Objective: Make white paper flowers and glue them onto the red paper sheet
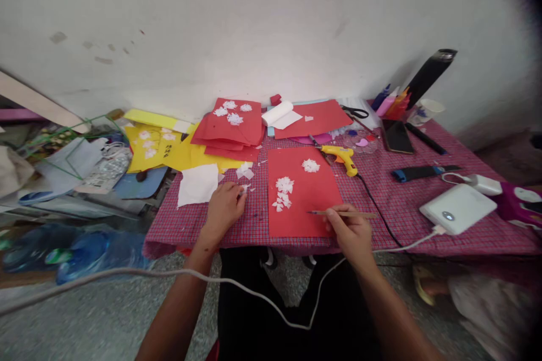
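A red paper sheet lies in front of me on the checked tablecloth. Clusters of white paper petals and a round white paper flower rest on it. My right hand is closed around a thin wooden stick, its darker tip pointing left just over the sheet. Left of the sheet, my left hand has its fingers curled together beside small white paper scraps. Whatever its fingertips pinch is too small to make out. A larger white paper piece is next to that hand.
A yellow glue gun lies beyond the sheet, its black cord trailing right. Red sheets with white flowers are stacked at the back. A power bank, phone and utility knife are at right. A white cable crosses my lap.
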Tool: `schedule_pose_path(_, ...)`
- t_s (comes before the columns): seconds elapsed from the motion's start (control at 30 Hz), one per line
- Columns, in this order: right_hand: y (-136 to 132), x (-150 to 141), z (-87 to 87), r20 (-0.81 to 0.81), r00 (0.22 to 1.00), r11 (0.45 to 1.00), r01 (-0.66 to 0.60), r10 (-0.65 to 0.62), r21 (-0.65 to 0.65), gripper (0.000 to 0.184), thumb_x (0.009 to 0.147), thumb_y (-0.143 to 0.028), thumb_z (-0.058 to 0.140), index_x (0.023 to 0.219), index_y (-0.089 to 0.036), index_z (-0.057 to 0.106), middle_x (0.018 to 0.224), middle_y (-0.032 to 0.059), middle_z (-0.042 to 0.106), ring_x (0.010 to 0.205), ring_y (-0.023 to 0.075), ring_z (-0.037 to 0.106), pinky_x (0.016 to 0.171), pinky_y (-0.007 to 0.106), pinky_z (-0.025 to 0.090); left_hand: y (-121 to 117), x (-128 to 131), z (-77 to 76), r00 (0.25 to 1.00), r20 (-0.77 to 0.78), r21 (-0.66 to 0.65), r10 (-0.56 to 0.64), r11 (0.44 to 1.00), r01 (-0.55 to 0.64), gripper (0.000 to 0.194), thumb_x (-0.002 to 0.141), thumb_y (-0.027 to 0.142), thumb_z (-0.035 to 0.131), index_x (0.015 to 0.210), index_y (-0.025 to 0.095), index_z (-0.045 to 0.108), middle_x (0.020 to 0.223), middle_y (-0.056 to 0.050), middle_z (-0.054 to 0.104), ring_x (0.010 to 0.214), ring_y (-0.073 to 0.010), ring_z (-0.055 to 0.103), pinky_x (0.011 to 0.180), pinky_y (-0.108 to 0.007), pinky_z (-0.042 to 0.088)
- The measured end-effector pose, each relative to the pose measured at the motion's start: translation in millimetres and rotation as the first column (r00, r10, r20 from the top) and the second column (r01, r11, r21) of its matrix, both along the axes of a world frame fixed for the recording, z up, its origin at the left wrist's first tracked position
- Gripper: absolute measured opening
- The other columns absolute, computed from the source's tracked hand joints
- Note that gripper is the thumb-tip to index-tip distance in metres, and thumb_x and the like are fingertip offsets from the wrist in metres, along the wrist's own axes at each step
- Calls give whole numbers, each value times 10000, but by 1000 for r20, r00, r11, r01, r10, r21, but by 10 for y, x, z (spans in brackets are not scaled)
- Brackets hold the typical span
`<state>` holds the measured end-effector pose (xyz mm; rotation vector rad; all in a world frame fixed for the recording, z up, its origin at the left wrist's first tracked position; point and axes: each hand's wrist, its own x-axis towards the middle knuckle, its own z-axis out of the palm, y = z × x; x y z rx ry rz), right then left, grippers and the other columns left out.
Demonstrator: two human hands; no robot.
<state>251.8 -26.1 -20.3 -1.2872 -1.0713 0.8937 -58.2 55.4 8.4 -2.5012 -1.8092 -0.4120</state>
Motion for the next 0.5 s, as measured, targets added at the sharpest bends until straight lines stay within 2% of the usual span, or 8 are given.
schedule_pose_path(0.1,-6,-1,8,1,1000,1000,-5,5,-7,211,880,-362,680,781,-176,661,690,3,630,537,127,579,505,240,451,-1,14,7,1000,-25,-10,-2,1000,2,237,933,316,516,1004,170,688,993,-112,654,941,-253,589,870,-372,447)
schedule_pose_path(0.27,-15,2,7,1,1000,1000,-3,3,-4,211,883,-356,679,774,-176,661,705,1,623,542,122,577,505,234,449,3,40,27,999,-33,-8,10,1000,-11,268,957,294,456,893,179,690,923,-105,651,889,-245,586,847,-373,440)
schedule_pose_path(0.5,-15,9,-40,15,1000,1000,-2,2,15,195,883,-342,682,783,-175,665,718,8,634,549,125,584,514,239,459,19,-2,34,990,139,12,-7,1000,5,250,936,261,465,822,177,671,864,-88,661,862,-228,589,829,-351,438)
